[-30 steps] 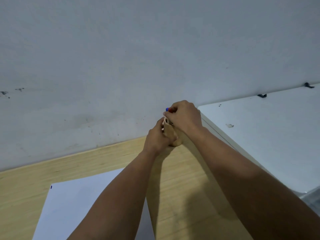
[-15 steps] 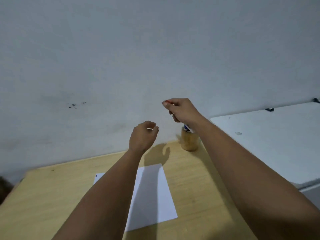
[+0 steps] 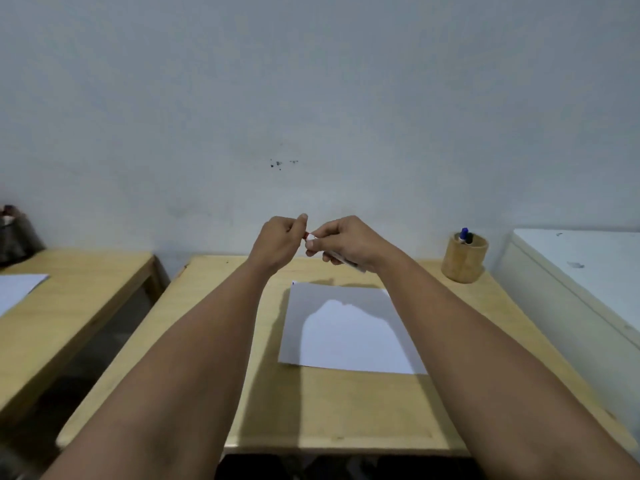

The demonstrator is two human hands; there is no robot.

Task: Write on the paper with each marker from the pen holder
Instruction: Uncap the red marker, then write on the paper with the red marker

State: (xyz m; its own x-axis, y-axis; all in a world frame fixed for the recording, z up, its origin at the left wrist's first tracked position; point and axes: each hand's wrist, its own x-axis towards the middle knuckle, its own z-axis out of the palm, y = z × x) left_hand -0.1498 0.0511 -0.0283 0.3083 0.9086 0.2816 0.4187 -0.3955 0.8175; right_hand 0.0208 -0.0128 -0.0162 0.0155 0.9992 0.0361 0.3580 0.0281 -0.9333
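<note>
Above the paper (image 3: 349, 327) on the surface (image 3: 346, 410), the right hand (image 3: 341, 242) clamps a marker (image 3: 346, 262) while the left hand (image 3: 282, 239) pinches its red cap (image 3: 306, 234), apparently to uncap it; two markers wait in the holder (image 3: 464, 258).

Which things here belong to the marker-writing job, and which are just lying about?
Job:
- red marker, gripped by both the left hand and right hand
- paper on the desk
- pen holder with a blue marker in it

Lying about:
- side table with another sheet
- white cabinet
- dark object, far left, unclear
</note>
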